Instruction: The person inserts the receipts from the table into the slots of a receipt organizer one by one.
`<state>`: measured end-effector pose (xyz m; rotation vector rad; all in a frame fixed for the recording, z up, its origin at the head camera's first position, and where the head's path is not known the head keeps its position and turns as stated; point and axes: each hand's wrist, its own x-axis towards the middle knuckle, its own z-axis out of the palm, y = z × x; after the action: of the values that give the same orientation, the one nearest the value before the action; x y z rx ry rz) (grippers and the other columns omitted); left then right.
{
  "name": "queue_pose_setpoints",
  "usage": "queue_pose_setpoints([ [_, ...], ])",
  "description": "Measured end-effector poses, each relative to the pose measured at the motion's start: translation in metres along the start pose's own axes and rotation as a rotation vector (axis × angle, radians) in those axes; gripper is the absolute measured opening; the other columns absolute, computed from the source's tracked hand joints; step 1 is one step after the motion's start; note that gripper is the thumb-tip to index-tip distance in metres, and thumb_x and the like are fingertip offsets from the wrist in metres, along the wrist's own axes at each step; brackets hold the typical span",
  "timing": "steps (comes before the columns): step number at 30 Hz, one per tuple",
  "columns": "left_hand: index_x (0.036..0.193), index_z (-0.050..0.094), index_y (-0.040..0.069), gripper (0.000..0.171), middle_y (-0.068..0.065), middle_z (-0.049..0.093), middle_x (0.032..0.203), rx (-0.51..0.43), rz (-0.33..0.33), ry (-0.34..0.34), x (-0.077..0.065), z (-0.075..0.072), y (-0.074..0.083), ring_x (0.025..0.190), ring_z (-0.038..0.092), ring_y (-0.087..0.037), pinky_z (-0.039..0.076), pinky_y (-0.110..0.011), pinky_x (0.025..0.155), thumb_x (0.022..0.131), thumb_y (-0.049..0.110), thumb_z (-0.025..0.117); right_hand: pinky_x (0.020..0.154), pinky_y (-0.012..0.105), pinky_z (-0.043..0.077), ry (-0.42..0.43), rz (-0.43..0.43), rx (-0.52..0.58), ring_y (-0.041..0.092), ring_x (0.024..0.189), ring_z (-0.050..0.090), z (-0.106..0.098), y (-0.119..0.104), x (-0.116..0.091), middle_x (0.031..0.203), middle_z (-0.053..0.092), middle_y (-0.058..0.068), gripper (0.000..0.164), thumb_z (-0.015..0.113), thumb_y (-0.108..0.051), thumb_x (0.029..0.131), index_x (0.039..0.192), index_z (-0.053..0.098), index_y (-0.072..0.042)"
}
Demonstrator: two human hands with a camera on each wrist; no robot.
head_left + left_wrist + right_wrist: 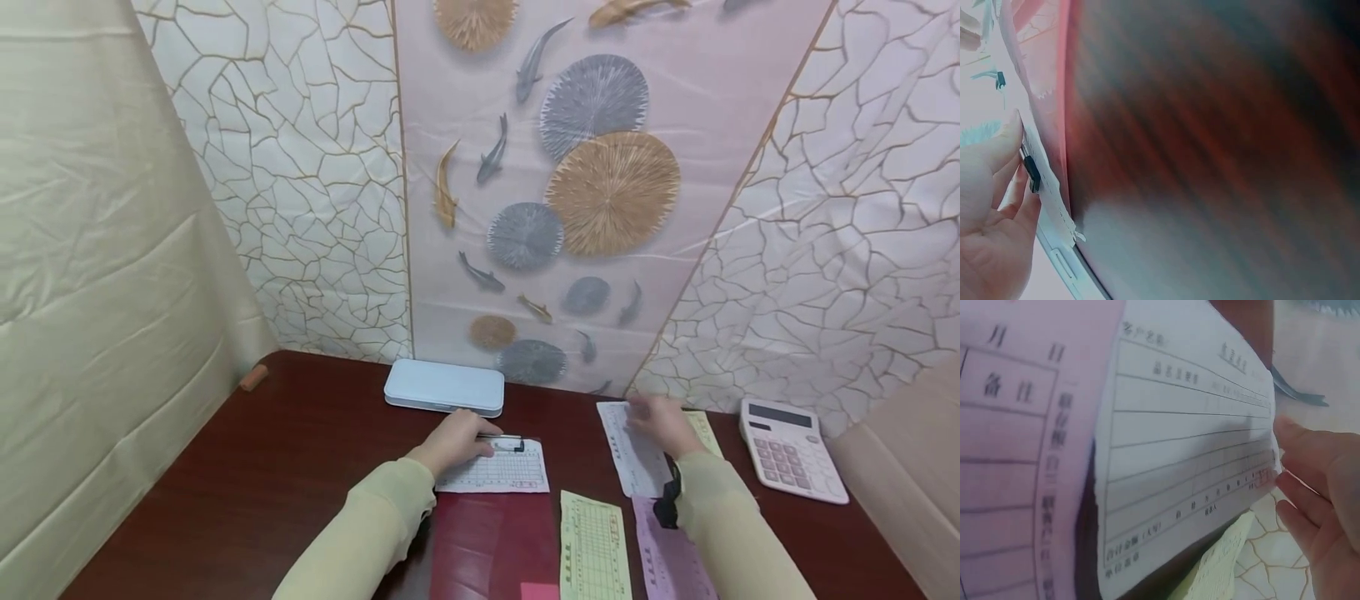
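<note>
A dark red clipboard (487, 542) lies in front, with a white printed form (517, 475) across its top end under the metal clip (512, 442). My left hand (453, 442) pinches the clip, its thumb on one side and fingers at the black-tipped end, as the left wrist view shows. To the right, my right hand (663, 423) holds the far edge of a loose white form (633, 454) between thumb and fingers. The form's ruled lines and red stamp show in the right wrist view. A purple form (663, 554) lies just nearer than it.
A yellow form (596, 546) lies beside the clipboard, and another yellow form (703, 429) is partly behind the right hand. A white calculator (791, 450) sits at the right. A pale flat case (444, 387) rests at the back, near the cloth-covered wall. A brown block (253, 377) is at the left edge.
</note>
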<state>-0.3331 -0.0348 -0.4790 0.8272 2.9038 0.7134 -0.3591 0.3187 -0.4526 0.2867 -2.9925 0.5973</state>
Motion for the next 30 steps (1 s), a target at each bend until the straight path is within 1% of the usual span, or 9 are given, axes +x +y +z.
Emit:
queue_pose_setpoints([
  [3,0.113,0.072,0.017,0.032,0.005,0.07,0.109,-0.007,-0.004,0.004,0.0,-0.002,0.001,0.108,0.062,-0.013,0.051,-0.027,0.089,0.081,0.022,0.075,0.081,0.052,0.05,-0.021,-0.036,-0.039,0.041,0.095,0.062,0.004,0.0,0.002,0.104,0.064,0.028,0.036,0.071,-0.002,0.08,0.112,0.061,0.012],
  [5,0.112,0.072,0.017,0.032,0.004,0.07,0.109,-0.014,-0.006,0.007,0.0,-0.003,0.001,0.108,0.062,-0.013,0.051,-0.027,0.089,0.081,0.021,0.075,0.079,0.051,0.051,-0.02,-0.057,-0.071,0.04,0.091,0.063,0.006,0.0,0.005,0.1,0.066,0.026,0.033,0.072,-0.002,0.079,0.108,0.063,0.011],
  [10,0.112,0.072,0.017,0.031,0.004,0.07,0.11,-0.029,-0.021,0.009,0.0,-0.003,-0.001,0.109,0.061,-0.013,0.051,-0.028,0.089,0.081,0.02,0.074,0.078,0.051,0.05,-0.049,-0.054,-0.122,0.04,0.089,0.063,0.004,-0.003,0.009,0.096,0.066,0.026,0.033,0.072,-0.002,0.078,0.107,0.062,0.011],
  [13,0.112,0.072,0.017,0.031,0.004,0.07,0.11,-0.028,-0.02,0.009,0.0,-0.001,-0.002,0.109,0.061,-0.013,0.051,-0.028,0.089,0.081,0.02,0.074,0.081,0.053,0.049,-0.074,-0.014,-0.136,0.044,0.095,0.061,0.005,-0.004,0.01,0.101,0.064,0.028,0.037,0.071,-0.002,0.079,0.112,0.06,0.01],
  [16,0.113,0.072,0.017,0.032,0.004,0.07,0.11,-0.027,-0.011,0.008,0.0,0.0,-0.001,0.108,0.061,-0.013,0.051,-0.028,0.089,0.081,0.02,0.074,0.083,0.055,0.049,-0.074,0.004,-0.129,0.045,0.098,0.06,0.008,-0.002,0.01,0.106,0.063,0.029,0.039,0.071,-0.002,0.08,0.115,0.059,0.009],
  [21,0.113,0.072,0.017,0.032,0.004,0.07,0.111,-0.03,-0.02,-0.001,0.0,-0.001,0.0,0.109,0.061,-0.013,0.05,-0.028,0.09,0.082,0.02,0.074,0.082,0.054,0.049,-0.05,-0.015,-0.135,0.045,0.097,0.061,0.013,0.002,0.009,0.107,0.062,0.029,0.038,0.071,-0.003,0.08,0.114,0.058,0.007],
  [23,0.113,0.072,0.017,0.032,0.004,0.07,0.11,-0.025,-0.018,-0.003,0.0,-0.001,-0.001,0.109,0.061,-0.013,0.05,-0.028,0.091,0.082,0.02,0.074,0.085,0.055,0.048,-0.052,-0.009,-0.142,0.046,0.101,0.059,0.013,0.001,0.009,0.111,0.061,0.031,0.042,0.07,-0.002,0.08,0.118,0.056,0.008],
  [28,0.112,0.072,0.017,0.031,0.005,0.07,0.109,-0.01,-0.013,-0.009,0.002,0.0,-0.001,0.109,0.061,-0.012,0.05,-0.028,0.091,0.082,0.02,0.074,0.096,0.059,0.04,-0.085,0.053,-0.125,0.051,0.114,0.049,0.013,0.0,0.009,0.126,0.051,0.033,0.058,0.067,-0.001,0.078,0.132,0.047,0.007],
  [30,0.112,0.072,0.018,0.031,0.005,0.07,0.109,-0.01,-0.012,-0.01,0.002,0.0,0.0,0.109,0.061,-0.012,0.05,-0.028,0.091,0.082,0.02,0.074,0.097,0.06,0.039,-0.087,0.068,-0.115,0.051,0.116,0.047,0.013,0.0,0.009,0.128,0.05,0.033,0.061,0.065,-0.001,0.077,0.134,0.045,0.006],
])
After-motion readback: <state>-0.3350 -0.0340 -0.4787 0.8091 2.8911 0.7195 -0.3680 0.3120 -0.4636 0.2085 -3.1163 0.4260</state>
